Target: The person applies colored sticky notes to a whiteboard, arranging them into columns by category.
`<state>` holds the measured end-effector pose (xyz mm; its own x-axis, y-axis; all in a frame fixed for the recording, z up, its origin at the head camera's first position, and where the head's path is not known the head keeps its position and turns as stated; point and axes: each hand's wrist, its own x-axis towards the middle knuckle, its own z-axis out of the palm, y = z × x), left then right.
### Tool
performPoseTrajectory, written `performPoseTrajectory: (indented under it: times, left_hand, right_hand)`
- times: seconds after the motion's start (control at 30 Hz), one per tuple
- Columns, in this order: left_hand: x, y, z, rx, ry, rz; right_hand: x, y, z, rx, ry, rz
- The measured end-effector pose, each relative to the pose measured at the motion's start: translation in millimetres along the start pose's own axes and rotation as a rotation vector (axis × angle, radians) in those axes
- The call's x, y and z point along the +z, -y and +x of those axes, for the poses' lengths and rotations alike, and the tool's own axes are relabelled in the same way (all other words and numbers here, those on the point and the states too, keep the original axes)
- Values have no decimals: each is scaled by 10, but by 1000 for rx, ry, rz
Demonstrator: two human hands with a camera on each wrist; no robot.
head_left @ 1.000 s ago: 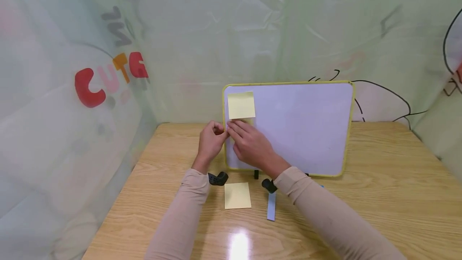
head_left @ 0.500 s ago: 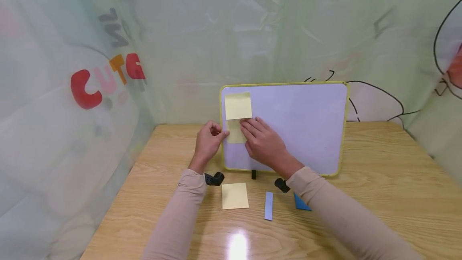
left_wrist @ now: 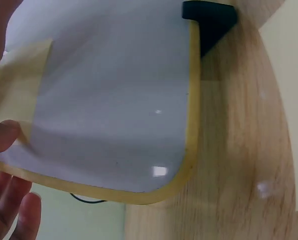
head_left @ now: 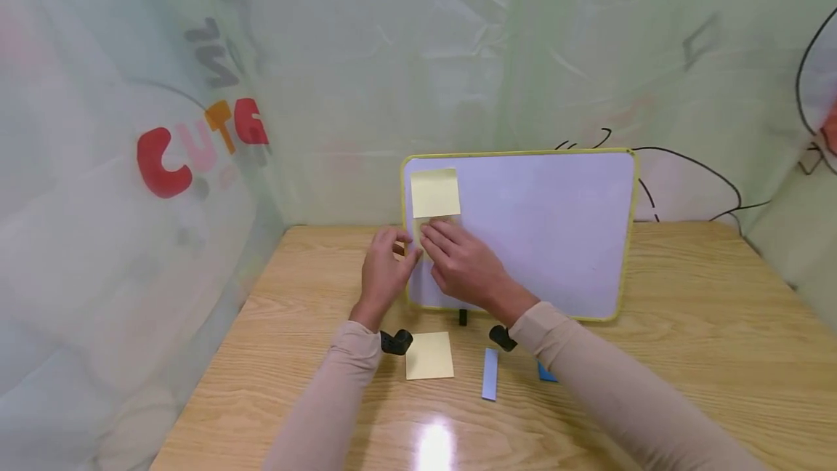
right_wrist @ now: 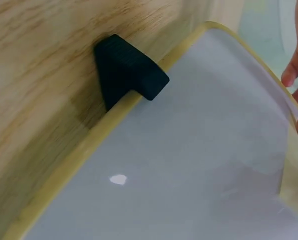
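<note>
A yellow-edged whiteboard (head_left: 543,231) stands on the table, with a pale yellow sticky note (head_left: 435,193) at its upper left. Just below that note is a second sticky note (left_wrist: 31,75), largely covered by the hands in the head view. My right hand (head_left: 467,267) presses its nearly straight fingers against this lower note. At the board's left edge, my left hand (head_left: 384,267) has its thumb (left_wrist: 4,136) in front, by the note's lower corner, and its other fingers (left_wrist: 9,205) behind the rim. The right wrist view shows only the board and part of the left hand.
On the table (head_left: 706,311) before the board lie a yellow square of notes (head_left: 429,365), a light blue strip (head_left: 490,374) and a darker blue piece (head_left: 546,372), partly under the right sleeve. A black stand foot (right_wrist: 126,70) clasps the board's lower edge.
My right hand slid right across the lower note, uncovering part of it, then came back left over it. My left thumb has moved slightly down, widening its gap from the index finger.
</note>
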<state>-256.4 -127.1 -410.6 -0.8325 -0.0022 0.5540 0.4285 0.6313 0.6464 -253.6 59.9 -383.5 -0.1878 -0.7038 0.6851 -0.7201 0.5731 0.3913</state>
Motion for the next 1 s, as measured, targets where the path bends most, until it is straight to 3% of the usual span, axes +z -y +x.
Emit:
performPoseTrajectory:
  times: [0.27,0.63,0.8,1.0]
  left_hand:
    - [58,-42,-25,32,20,13]
    - [-10,30,-24,31,49,13]
    - [-16,51,-39,25,36,-13]
    - [80,65,-87,-2,18,-63]
  right_hand:
    - [63,-49,-31,0,69,5]
    - [-94,-171,-190,-1,133,-39]
    - [-111,-114,-154,12,77,-65]
    - [-12,-18,2,-26,-21,-28]
